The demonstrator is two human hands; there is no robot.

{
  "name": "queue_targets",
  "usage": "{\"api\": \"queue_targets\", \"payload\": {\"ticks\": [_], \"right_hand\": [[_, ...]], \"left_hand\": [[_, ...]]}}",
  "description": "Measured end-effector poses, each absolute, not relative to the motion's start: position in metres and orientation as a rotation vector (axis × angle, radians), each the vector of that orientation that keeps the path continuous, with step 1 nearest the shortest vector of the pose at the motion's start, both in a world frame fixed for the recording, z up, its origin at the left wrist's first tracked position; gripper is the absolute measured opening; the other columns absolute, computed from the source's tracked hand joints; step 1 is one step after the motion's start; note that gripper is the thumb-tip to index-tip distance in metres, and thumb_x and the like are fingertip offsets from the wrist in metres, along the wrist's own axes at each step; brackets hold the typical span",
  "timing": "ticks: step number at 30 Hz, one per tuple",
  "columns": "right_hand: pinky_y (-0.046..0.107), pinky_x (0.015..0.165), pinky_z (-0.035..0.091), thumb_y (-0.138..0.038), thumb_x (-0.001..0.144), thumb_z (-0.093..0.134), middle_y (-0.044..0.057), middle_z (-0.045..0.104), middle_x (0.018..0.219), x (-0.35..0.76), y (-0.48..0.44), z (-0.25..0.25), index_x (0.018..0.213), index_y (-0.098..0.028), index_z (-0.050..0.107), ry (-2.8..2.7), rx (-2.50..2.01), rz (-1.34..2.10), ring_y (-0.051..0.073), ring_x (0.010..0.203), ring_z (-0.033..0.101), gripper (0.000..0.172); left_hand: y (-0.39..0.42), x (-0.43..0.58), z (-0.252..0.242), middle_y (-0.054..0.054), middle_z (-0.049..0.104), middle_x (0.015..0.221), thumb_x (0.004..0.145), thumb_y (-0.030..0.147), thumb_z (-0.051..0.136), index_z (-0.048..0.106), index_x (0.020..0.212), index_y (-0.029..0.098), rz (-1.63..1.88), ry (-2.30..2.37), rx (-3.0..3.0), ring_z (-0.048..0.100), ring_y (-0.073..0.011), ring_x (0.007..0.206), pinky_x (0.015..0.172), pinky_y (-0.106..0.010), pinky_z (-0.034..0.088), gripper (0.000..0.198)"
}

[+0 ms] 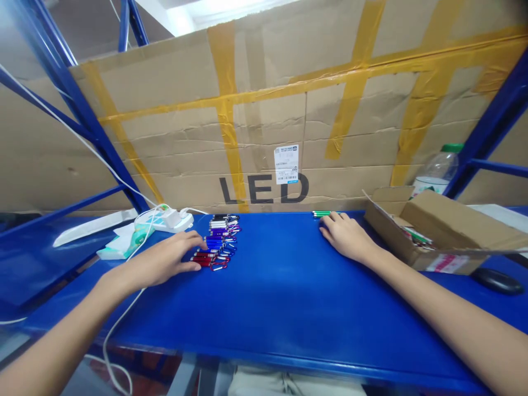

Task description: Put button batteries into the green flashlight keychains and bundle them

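Observation:
Several small flashlights with carabiner clips lie in a column left of centre on the blue table: black ones [223,218] at the back, then white [218,224], purple [220,232], blue [214,241] and red ones [203,262] at the front. My left hand [171,258] rests at their left side, fingers apart, touching the blue and red ones. Green pens or sticks [322,214] lie at the table's back edge, right of centre. My right hand [345,235] is beside them, its fingertips over their right end; whether it grips them is hidden.
An open cardboard box [412,258] with small items stands at the right, near a black mouse [497,280] and a bottle [437,170]. A power strip [173,221], white cables and a tissue pack [124,242] lie at the left. Taped cardboard [264,126] walls the back.

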State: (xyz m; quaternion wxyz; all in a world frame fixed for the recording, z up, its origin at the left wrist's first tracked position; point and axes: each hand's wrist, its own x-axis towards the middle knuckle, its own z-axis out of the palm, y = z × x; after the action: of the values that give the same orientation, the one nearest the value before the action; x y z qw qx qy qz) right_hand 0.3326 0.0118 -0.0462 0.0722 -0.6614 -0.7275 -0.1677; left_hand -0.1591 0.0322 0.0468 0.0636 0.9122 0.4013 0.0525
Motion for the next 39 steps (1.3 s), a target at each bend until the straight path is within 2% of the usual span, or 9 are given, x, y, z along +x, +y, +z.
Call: {"api": "queue_targets", "payload": {"ticks": [3, 14, 18, 22, 26, 28, 31, 36, 39], "right_hand": [[0.043, 0.083, 0.050, -0.032, 0.112, 0.044, 0.020, 0.069, 0.120, 0.330, 0.010, -0.045, 0.117, -0.015, 0.064, -2.181, -2.004, -0.517, 0.036, 0.111, 0.064, 0.026], [0.048, 0.086, 0.054, -0.032, 0.113, 0.039, 0.023, 0.069, 0.129, 0.331, 0.010, -0.050, 0.140, -0.010, 0.056, -2.163, -1.991, -0.564, 0.041, 0.118, 0.064, 0.039], [0.050, 0.088, 0.055, -0.032, 0.113, 0.039, 0.024, 0.069, 0.129, 0.330, 0.010, -0.051, 0.138, -0.010, 0.058, -2.159, -2.001, -0.567, 0.041, 0.116, 0.064, 0.039], [0.049, 0.090, 0.054, -0.032, 0.113, 0.040, 0.023, 0.069, 0.130, 0.330, 0.010, -0.051, 0.140, -0.011, 0.058, -2.155, -1.994, -0.556, 0.040, 0.117, 0.064, 0.038], [0.049, 0.093, 0.053, -0.032, 0.113, 0.040, 0.023, 0.069, 0.132, 0.331, 0.011, -0.050, 0.142, -0.010, 0.057, -2.166, -2.010, -0.544, 0.040, 0.119, 0.063, 0.039], [0.048, 0.094, 0.053, -0.032, 0.114, 0.040, 0.023, 0.069, 0.131, 0.331, 0.011, -0.050, 0.140, -0.011, 0.058, -2.176, -2.020, -0.533, 0.040, 0.119, 0.063, 0.038], [0.047, 0.094, 0.053, -0.033, 0.114, 0.041, 0.022, 0.068, 0.133, 0.332, 0.011, -0.049, 0.141, -0.012, 0.057, -2.175, -2.032, -0.525, 0.039, 0.120, 0.063, 0.038], [0.047, 0.092, 0.053, -0.033, 0.114, 0.040, 0.022, 0.068, 0.135, 0.331, 0.012, -0.049, 0.144, -0.010, 0.056, -2.168, -2.048, -0.530, 0.040, 0.119, 0.063, 0.040], [0.047, 0.094, 0.053, -0.033, 0.114, 0.040, 0.022, 0.067, 0.134, 0.331, 0.012, -0.049, 0.143, -0.010, 0.056, -2.183, -2.046, -0.527, 0.040, 0.120, 0.063, 0.040]], "left_hand": [[0.037, -0.167, 0.029, -0.009, 0.072, 0.125, 0.105, 0.062, 0.056, 0.074, 0.123, 0.027, 0.194, 1.156, 2.785, 0.068, -0.0304, 0.118, 0.103, -0.039, 0.052, 0.044], [0.042, -0.179, 0.003, -0.011, 0.072, 0.127, 0.106, 0.065, 0.054, 0.075, 0.130, 0.027, 0.365, 1.177, 2.797, 0.067, -0.0325, 0.121, 0.107, -0.046, 0.054, 0.049], [0.046, -0.184, 0.001, -0.011, 0.071, 0.126, 0.103, 0.072, 0.053, 0.077, 0.121, 0.027, 0.359, 1.188, 2.792, 0.062, -0.0355, 0.129, 0.112, -0.049, 0.050, 0.054], [0.042, -0.186, 0.006, -0.008, 0.074, 0.124, 0.100, 0.071, 0.060, 0.076, 0.115, 0.028, 0.329, 1.201, 2.734, 0.060, -0.0355, 0.136, 0.111, -0.045, 0.051, 0.048], [0.025, -0.183, 0.011, -0.006, 0.076, 0.119, 0.102, 0.064, 0.062, 0.075, 0.117, 0.027, 0.290, 1.241, 2.627, 0.072, -0.0291, 0.109, 0.097, -0.037, 0.055, 0.042], [0.014, -0.181, 0.012, -0.006, 0.076, 0.123, 0.101, 0.062, 0.065, 0.074, 0.123, 0.029, 0.271, 1.258, 2.583, 0.072, -0.0287, 0.109, 0.093, -0.035, 0.056, 0.041], [-0.003, -0.176, 0.011, -0.006, 0.073, 0.131, 0.102, 0.060, 0.065, 0.072, 0.131, 0.030, 0.261, 1.217, 2.556, 0.070, -0.0296, 0.119, 0.101, -0.036, 0.053, 0.043], [-0.020, -0.144, 0.015, -0.003, 0.072, 0.125, 0.108, 0.049, 0.062, 0.070, 0.125, 0.030, 0.160, 1.092, 2.546, 0.070, -0.0240, 0.111, 0.094, -0.032, 0.052, 0.027], [-0.018, -0.106, 0.021, -0.003, 0.070, 0.121, 0.108, 0.043, 0.065, 0.069, 0.123, 0.027, 0.130, 0.972, 2.618, 0.070, -0.0234, 0.106, 0.091, -0.032, 0.050, 0.023]]}}
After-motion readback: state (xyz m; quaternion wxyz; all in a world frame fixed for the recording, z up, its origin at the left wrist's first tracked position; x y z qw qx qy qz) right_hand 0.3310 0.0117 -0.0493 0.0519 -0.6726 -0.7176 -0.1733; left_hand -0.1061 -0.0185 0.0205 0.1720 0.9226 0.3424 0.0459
